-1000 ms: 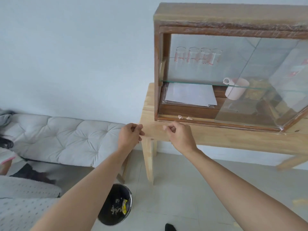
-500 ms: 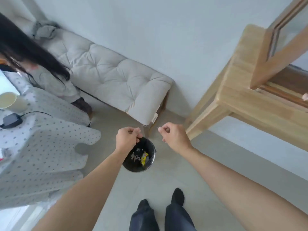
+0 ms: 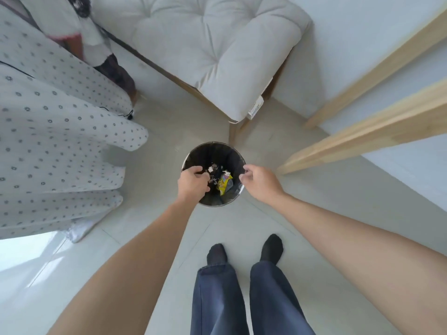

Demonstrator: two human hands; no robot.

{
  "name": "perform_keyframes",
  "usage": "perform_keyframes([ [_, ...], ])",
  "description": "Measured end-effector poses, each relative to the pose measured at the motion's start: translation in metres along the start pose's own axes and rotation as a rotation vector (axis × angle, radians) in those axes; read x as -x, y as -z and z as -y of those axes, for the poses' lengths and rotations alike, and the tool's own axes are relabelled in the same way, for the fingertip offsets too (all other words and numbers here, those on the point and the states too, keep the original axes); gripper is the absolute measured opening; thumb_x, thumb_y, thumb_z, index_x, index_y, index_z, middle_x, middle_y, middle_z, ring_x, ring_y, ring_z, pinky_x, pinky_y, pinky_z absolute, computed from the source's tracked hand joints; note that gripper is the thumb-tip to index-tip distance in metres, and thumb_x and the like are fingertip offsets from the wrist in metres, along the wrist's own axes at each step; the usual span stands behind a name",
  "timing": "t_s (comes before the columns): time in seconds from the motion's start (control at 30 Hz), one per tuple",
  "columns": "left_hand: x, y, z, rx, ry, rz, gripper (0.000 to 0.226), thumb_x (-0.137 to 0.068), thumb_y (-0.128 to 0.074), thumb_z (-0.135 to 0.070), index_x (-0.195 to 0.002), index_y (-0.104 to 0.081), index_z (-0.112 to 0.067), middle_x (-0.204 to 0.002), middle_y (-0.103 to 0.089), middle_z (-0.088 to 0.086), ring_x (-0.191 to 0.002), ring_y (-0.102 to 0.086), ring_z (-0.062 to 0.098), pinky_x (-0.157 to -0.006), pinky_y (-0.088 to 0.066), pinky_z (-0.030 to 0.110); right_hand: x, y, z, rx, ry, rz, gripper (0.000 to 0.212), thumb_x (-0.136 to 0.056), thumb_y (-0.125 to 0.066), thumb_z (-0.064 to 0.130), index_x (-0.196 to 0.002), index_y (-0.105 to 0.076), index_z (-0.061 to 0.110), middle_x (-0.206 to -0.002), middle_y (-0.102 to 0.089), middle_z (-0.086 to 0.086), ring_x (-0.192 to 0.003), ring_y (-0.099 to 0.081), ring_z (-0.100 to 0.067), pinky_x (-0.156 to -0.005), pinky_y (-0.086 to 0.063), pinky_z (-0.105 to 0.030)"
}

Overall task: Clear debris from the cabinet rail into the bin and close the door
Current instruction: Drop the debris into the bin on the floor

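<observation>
I hold my left hand (image 3: 193,183) and right hand (image 3: 260,181) over the bin (image 3: 210,151) so crumbs fall inside, both with fingertips pinched together, though I cannot tell if debris remains between them

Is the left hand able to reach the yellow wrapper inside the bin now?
Probably yes. The left hand hangs over the open bin, which has no lid, and nothing lies between it and the yellow wrapper. How deep the wrapper sits cannot be told.
</observation>
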State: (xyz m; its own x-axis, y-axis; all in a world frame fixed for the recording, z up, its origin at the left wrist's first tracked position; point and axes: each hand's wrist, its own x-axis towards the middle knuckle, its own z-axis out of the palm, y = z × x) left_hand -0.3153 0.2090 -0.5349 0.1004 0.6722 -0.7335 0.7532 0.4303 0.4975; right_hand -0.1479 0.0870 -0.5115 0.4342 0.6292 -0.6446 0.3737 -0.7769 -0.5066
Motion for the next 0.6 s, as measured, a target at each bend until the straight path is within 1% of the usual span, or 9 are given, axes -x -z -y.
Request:
perform_keyframes([
  [0.07, 0.014, 0.007, -0.005, -0.016, -0.036, -0.005, 0.048, -0.102, -0.07, -0.021, -0.149, -0.063, -0.014, -0.092, -0.074, -0.009, -0.059, -0.073, 0.012, -0.073, -0.061, 0.033, 0.015, 0.014, 0.002, -0.009, -0.003, -0.015, 0.045, -0.101, -0.058, 0.035, -0.143, -0.062, 0.019, -0.121, -0.079, 0.004, -0.121, -0.067, -0.025, -0.102, -0.053, -0.039],
  [0.13, 0.033, 0.017, -0.018, -0.027, -0.099, -0.015, 0.048, -0.101, -0.07, -0.024, -0.148, -0.064, -0.016, -0.088, -0.076, -0.01, -0.051, -0.072, 0.005, -0.07, -0.059, 0.031, 0.033, 0.034, 0.009, -0.026, 0.013, -0.038, 0.044, -0.101, -0.058, 0.039, -0.141, -0.063, 0.021, -0.122, -0.078, 0.005, -0.118, -0.069, -0.024, -0.099, -0.053, -0.038],
  [0.2, 0.058, 0.029, -0.04, -0.05, -0.186, -0.016, 0.048, -0.099, -0.07, -0.027, -0.147, -0.066, -0.017, -0.085, -0.078, -0.01, -0.051, -0.071, 0.001, -0.073, -0.06, 0.031, 0.052, 0.059, 0.022, -0.052, 0.032, -0.079, 0.045, -0.101, -0.058, 0.043, -0.14, -0.063, 0.022, -0.124, -0.078, 0.004, -0.116, -0.07, -0.024, -0.096, -0.052, -0.036],
  [0.27, 0.089, 0.044, -0.068, -0.082, -0.276, -0.003, 0.05, -0.099, -0.07, -0.031, -0.147, -0.066, -0.018, -0.091, -0.079, -0.007, -0.065, -0.077, 0.008, -0.082, -0.062, 0.033, 0.074, 0.089, 0.039, -0.073, 0.055, -0.136, 0.046, -0.1, -0.057, 0.046, -0.14, -0.064, 0.023, -0.125, -0.077, 0.005, -0.115, -0.069, -0.024, -0.094, -0.049, -0.034],
  [0.33, 0.121, 0.06, -0.103, -0.102, -0.357, 0.01, 0.052, -0.098, -0.069, -0.037, -0.147, -0.066, -0.021, -0.102, -0.08, -0.006, -0.087, -0.081, 0.023, -0.097, -0.062, 0.042, 0.098, 0.121, 0.059, -0.105, 0.081, -0.194, 0.045, -0.1, -0.057, 0.046, -0.139, -0.064, 0.024, -0.124, -0.077, 0.006, -0.116, -0.069, -0.023, -0.093, -0.048, -0.033],
  [0.37, 0.138, 0.068, -0.121, -0.104, -0.394, 0.012, 0.053, -0.097, -0.069, -0.039, -0.147, -0.066, -0.022, -0.104, -0.08, -0.006, -0.094, -0.08, 0.027, -0.101, -0.06, 0.046, 0.11, 0.137, 0.07, -0.123, 0.094, -0.223, 0.043, -0.1, -0.058, 0.046, -0.138, -0.064, 0.025, -0.124, -0.076, 0.007, -0.117, -0.068, -0.023, -0.094, -0.048, -0.033],
  [0.43, 0.171, 0.083, -0.157, -0.103, -0.471, 0.002, 0.053, -0.096, -0.07, -0.04, -0.147, -0.066, -0.024, -0.099, -0.078, -0.012, -0.096, -0.079, 0.025, -0.104, -0.058, 0.045, 0.137, 0.173, 0.093, -0.161, 0.115, -0.292, 0.039, -0.1, -0.059, 0.044, -0.134, -0.066, 0.028, -0.121, -0.077, 0.009, -0.117, -0.067, -0.022, -0.096, -0.05, -0.036],
  [0.5, 0.205, 0.097, -0.192, -0.105, -0.565, -0.019, 0.052, -0.096, -0.071, -0.04, -0.145, -0.067, -0.025, -0.094, -0.075, -0.016, -0.098, -0.075, 0.019, -0.103, -0.057, 0.042, 0.165, 0.208, 0.115, -0.207, 0.148, -0.373, 0.034, -0.099, -0.061, 0.042, -0.129, -0.069, 0.028, -0.118, -0.078, 0.009, -0.114, -0.068, -0.021, -0.093, -0.049, -0.035],
  [0.6, 0.256, 0.113, -0.241, -0.093, -0.69, -0.023, 0.052, -0.096, -0.074, -0.042, -0.145, -0.067, -0.025, -0.099, -0.076, -0.015, -0.093, -0.074, 0.014, -0.098, -0.058, 0.042, 0.211, 0.257, 0.14, -0.269, 0.197, -0.488, 0.036, -0.098, -0.061, 0.042, -0.128, -0.071, 0.025, -0.114, -0.079, 0.008, -0.111, -0.07, -0.018, -0.095, -0.05, -0.034],
])
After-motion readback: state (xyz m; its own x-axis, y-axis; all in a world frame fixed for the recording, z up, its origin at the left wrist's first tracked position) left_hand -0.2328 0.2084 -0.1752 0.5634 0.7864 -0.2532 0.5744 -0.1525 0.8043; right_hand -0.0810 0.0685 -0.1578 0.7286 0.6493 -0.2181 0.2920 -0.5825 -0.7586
